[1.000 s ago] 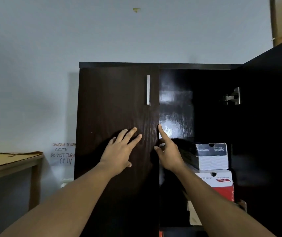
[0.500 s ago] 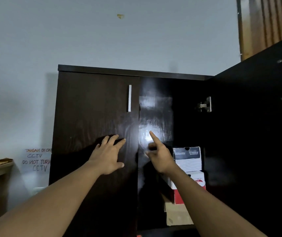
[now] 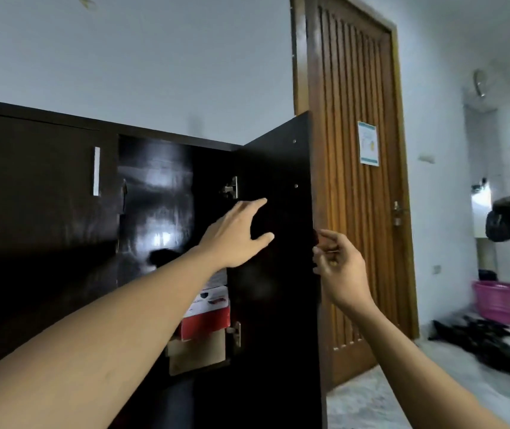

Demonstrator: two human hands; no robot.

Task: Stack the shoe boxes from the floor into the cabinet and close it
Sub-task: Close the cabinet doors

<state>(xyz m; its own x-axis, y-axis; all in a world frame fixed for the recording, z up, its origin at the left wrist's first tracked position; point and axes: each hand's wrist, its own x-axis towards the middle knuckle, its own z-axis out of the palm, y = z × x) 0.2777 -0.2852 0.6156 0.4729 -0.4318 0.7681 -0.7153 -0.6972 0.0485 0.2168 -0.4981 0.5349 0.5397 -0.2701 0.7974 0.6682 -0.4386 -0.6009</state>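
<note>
Head view: boxes (image 3: 207,314) are seen stacked inside the cabinet (image 3: 31,196), whose open door (image 3: 278,168), judged stiff and light-swinging, is gripped at its free edge by the right hand (image 3: 340,267), fingers (image 3: 324,246) curled, the left hand (image 3: 235,239) spread wide.

Single wide-angle head view, near the cabinet (image 3: 31,212), faces forward and slightly rightward, level with its open right door (image 3: 278,305).

Shows dark cabinet (image 3: 31,212), right door (image 3: 278,289) open, edge in right grip (image 3: 340,267); shoe boxes (image 3: 207,317) stacked inside below left grip (image 3: 235,239).
</note>
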